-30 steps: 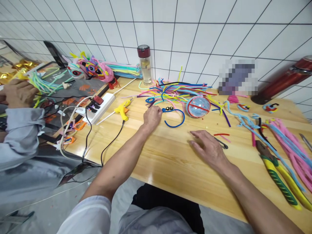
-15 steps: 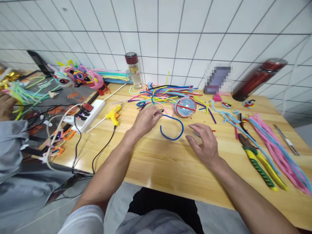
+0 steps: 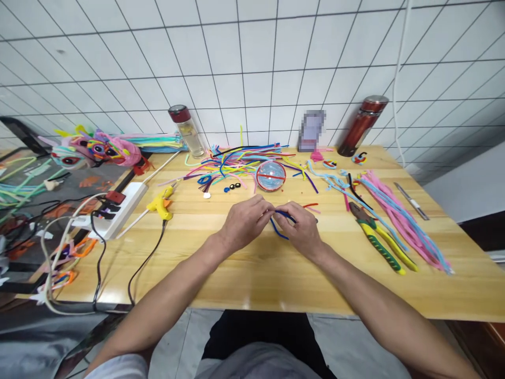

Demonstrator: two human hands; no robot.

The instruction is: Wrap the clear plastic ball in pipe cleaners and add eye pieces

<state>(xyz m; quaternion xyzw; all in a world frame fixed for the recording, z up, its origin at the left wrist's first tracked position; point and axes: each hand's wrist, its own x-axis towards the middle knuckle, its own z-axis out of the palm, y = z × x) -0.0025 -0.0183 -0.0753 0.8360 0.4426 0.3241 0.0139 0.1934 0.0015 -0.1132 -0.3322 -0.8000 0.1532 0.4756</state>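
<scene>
My left hand (image 3: 245, 223) and my right hand (image 3: 302, 228) meet over the middle of the wooden table (image 3: 260, 268). Both pinch a dark blue pipe cleaner (image 3: 279, 230), which bends between the fingers. A clear ball with a red band (image 3: 271, 176) lies just behind the hands. Two small black eye pieces (image 3: 234, 186) and a white bead (image 3: 206, 195) sit behind my left hand. A heap of coloured pipe cleaners (image 3: 236, 160) spreads along the back.
A yellow glue gun (image 3: 161, 204) and a white power strip (image 3: 118, 209) with cables lie at the left. Yellow-green pliers (image 3: 379, 239) and pink and blue pipe cleaners (image 3: 398, 216) lie at the right. Two bottles (image 3: 187, 131) (image 3: 361, 125) stand by the tiled wall.
My left hand picked up the blue pipe cleaner and brought it toward me. My right hand rose from the table and closed on its other part. The view swung right and back.
</scene>
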